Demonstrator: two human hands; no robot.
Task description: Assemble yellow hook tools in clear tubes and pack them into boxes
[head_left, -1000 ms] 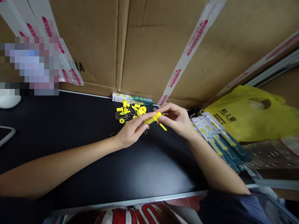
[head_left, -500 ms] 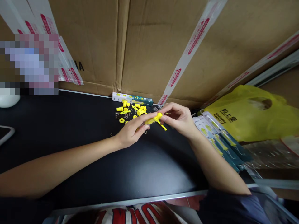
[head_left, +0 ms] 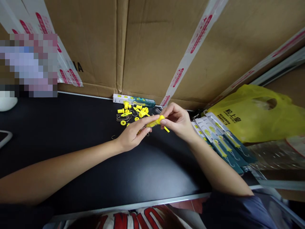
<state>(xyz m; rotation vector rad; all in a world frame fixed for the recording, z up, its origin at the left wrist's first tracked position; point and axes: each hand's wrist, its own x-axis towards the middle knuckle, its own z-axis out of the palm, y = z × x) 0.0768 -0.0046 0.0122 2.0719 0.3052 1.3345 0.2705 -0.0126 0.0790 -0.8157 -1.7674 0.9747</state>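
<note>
My left hand (head_left: 132, 135) is closed around the clear and yellow tube of a spring scale (head_left: 152, 123), held at a slant above the black table. At the tube's upper right end, the thumb and fingers of my right hand (head_left: 176, 122) pinch its yellow cap (head_left: 161, 118). Part of the tube is hidden by my left fingers. Behind my hands lie loose yellow parts, among them a yellow ring (head_left: 123, 122) and a yellow plug (head_left: 120, 111), mixed with bent wire hooks (head_left: 122, 117). A yellow strip (head_left: 166, 129) lies below my right fingers.
A flat spring scale box (head_left: 133, 100) lies against the cardboard (head_left: 152, 47) at the back. Several packaged spring scales (head_left: 220, 140) overlap on the right, beside a yellow plastic bag (head_left: 250, 117). A phone-like device (head_left: 4, 137) lies at the left edge of the table (head_left: 114, 178).
My right hand has shifted slightly left, its fingers closer around the yellow cap. My left hand keeps its hold on the tube. The whole view has moved a little.
</note>
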